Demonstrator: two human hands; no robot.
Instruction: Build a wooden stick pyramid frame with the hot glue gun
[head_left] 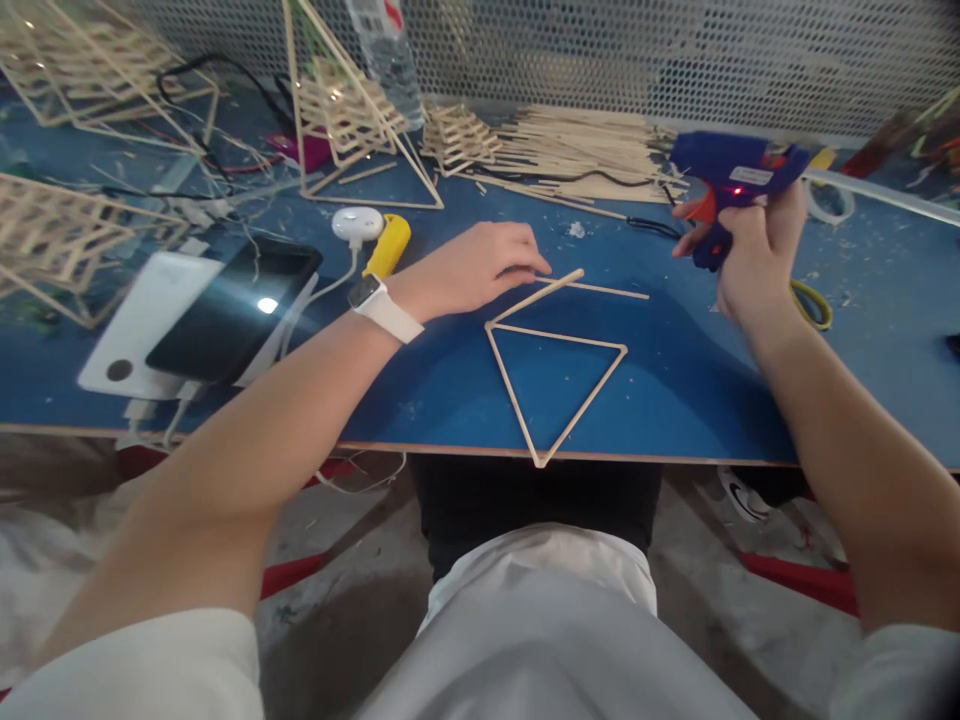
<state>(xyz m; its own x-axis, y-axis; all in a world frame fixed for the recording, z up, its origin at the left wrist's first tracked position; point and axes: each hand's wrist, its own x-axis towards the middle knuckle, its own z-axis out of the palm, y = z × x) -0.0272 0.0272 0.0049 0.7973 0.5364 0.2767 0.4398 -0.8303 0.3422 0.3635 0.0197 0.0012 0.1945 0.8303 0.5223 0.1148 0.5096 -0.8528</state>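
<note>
My right hand [761, 245] grips a blue hot glue gun [720, 160] above the table, fingers around its handle by the orange trigger. A red light glows on its side, and its nozzle points left. My left hand [487, 265], with a white watch on the wrist, rests on the table with its fingers closed at the end of a thin wooden stick [611, 291]. A second stick [529, 298] slants across that one and meets the corner of a flat triangle of wooden sticks [585, 340]. The triangle's near corner reaches the table's front edge.
Many loose sticks [577, 150] lie at the back against a perforated metal screen [600, 60]. Stick pyramids [367, 120], a water bottle [386, 60] and cables crowd the back left. A phone [236, 310], white earbud case [357, 223] and yellow tool [388, 246] lie left.
</note>
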